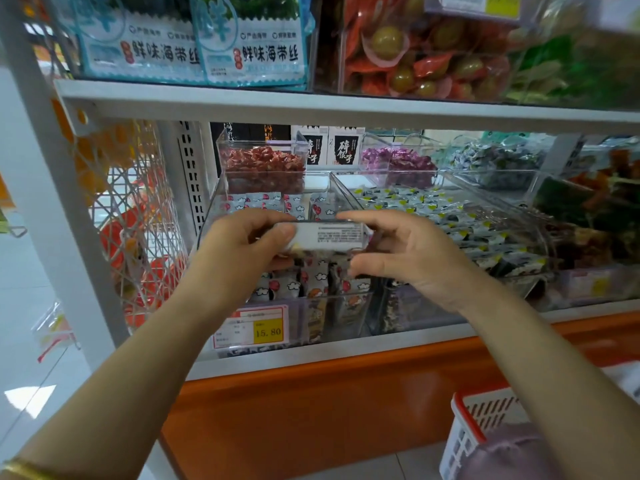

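The packet (332,237) sat level, long axis left to right, over the clear bin (356,306) of like packets. The left hand (242,244) pinched its left end. The right hand (408,258) bracketed the right end, forefinger above and thumb below, and I couldn't tell whether it gripped.

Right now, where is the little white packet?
The white packet sits centre of the head view, held between left hand and right hand, above the clear bin with the price tag.

Shop, snack aisle, clear bins (346,299) of wrapped sweets on a white shelf (346,109), yellow price tag (268,331), shopping basket (479,429)
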Demonstrator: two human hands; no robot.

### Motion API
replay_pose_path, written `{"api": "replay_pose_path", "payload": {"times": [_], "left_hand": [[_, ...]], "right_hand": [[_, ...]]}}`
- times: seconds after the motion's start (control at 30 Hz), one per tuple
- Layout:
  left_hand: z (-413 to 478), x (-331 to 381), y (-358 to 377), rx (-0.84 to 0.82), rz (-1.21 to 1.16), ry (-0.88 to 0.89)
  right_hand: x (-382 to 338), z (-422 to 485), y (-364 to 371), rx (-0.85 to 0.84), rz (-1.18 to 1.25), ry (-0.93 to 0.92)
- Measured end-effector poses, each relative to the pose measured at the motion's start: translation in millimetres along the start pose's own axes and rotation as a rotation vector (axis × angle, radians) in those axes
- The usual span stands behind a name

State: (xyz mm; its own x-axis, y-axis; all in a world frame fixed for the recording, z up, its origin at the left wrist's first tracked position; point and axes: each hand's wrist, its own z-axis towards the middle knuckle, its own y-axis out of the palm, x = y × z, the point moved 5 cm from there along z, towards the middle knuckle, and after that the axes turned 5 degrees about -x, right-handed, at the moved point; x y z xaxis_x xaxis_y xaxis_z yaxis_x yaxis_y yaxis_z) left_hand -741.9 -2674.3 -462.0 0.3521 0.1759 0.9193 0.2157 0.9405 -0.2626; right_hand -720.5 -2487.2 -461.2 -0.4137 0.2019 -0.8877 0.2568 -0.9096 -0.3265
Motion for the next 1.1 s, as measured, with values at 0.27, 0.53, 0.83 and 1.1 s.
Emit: {"api": "replay_pose_path", "payload": {"times": [0.27,0.53,0.83,1.1], "left_hand": [[5,7,37,-0.103,0.445,0.205],[11,-17,65,-0.318,0.832,0.180],[19,-30,50,-0.289,0.922,0.059],[17,-25,42,-0.260,0.852,0.082]], "right_hand": [[4,-18,-52,0.523,0.149,-0.061],[6,-25,-58,0.513,-0.003,-0.004],[-11,-10,-28,0.405,-0.498,-0.090],[0,5,7,0.253,-1.021,-0.047]]}}
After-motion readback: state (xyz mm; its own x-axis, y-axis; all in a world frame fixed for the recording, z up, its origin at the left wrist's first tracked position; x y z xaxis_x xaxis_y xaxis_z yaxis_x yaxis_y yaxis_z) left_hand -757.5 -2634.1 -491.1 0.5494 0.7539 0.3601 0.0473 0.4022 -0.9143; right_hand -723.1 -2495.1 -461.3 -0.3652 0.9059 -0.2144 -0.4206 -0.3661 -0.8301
